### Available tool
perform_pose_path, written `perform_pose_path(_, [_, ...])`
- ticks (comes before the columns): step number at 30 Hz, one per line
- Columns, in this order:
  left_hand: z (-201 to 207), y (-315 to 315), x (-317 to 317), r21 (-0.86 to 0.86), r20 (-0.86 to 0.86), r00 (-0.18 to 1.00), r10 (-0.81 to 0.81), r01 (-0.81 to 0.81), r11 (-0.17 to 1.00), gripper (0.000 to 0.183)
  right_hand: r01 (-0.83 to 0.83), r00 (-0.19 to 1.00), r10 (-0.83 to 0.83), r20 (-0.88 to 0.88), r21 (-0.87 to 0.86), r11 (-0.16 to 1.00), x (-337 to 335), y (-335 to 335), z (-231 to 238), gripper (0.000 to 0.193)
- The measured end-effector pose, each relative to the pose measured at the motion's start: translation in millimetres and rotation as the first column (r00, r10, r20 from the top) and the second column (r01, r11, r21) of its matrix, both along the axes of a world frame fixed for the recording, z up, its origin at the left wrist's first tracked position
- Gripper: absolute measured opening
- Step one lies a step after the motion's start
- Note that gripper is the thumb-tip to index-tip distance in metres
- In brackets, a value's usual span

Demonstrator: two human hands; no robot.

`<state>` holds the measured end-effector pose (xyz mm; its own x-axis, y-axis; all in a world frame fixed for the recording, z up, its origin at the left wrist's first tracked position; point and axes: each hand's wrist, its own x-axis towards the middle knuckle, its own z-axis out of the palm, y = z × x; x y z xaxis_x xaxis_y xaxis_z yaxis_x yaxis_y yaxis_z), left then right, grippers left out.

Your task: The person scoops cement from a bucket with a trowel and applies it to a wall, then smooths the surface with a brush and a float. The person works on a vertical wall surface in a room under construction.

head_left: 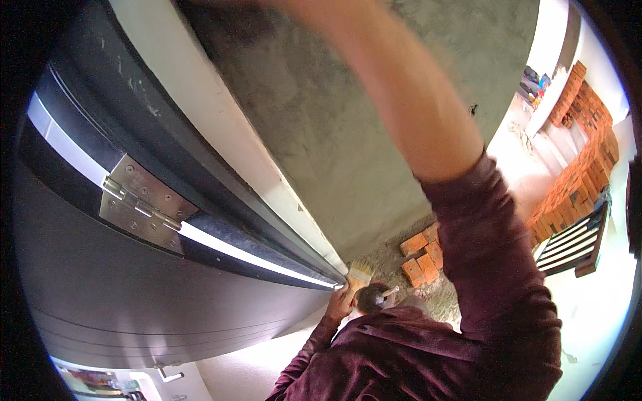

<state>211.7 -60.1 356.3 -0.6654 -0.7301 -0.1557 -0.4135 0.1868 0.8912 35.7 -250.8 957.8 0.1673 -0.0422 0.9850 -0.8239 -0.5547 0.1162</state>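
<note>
My left hand [339, 305] is low beside the bottom of the door frame. Its fingers are closed on a wide paintbrush [360, 275] with pale bristles and a light wooden body. A dark round object with a pale stick-like part [376, 297] is just right of it; its kind is unclear. My right forearm [408, 113] stretches up across the grey plastered wall [321, 154]. At the top edge only a blurred sliver of my right hand [267, 2] shows, its fingers cut off. Left of the plaster runs a pale strip [247, 147] along the dark door frame [200, 167].
A dark door [174, 294] with a metal hinge [144, 204] and a handle [170, 375] fills the left side. Loose orange bricks [422, 257] lie at the wall's foot. At right are a brick stack [575, 180] and a dark slatted piece [572, 244].
</note>
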Motion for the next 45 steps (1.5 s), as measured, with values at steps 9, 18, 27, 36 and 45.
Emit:
perform_pose_path(9, [-44, 33, 48, -0.208, 0.289, 0.956, -0.059, 0.122, 0.970, 0.054, -0.043, 0.999, 0.033, 0.027, 0.582, 0.812, -13, 62, -343, 0.065])
perform_pose_path(18, [-33, 42, 36, -0.048, 0.206, 0.978, 0.046, -0.037, 0.998, 0.014, 0.031, 0.992, -0.082, 0.101, 0.423, 0.906, -42, 48, -261, 0.050])
perform_pose_path(27, [-38, 39, 32, -0.143, 0.061, 0.995, 0.084, -0.075, 0.987, 0.043, -0.008, 0.995, -0.040, 0.089, 0.486, 0.874, -28, 42, -254, 0.058])
perform_pose_path(36, [-55, 29, 34, -0.311, -0.029, 0.995, 0.095, -0.099, 0.945, 0.034, -0.052, 0.990, -0.026, 0.135, 0.542, 0.839, -24, 56, -262, 0.052])
perform_pose_path(45, [19, 22, 3, -0.210, -0.153, 0.981, 0.118, -0.149, 0.966, 0.024, 0.057, 0.994, -0.094, 0.047, 0.515, 0.855, -36, 43, -244, 0.048])
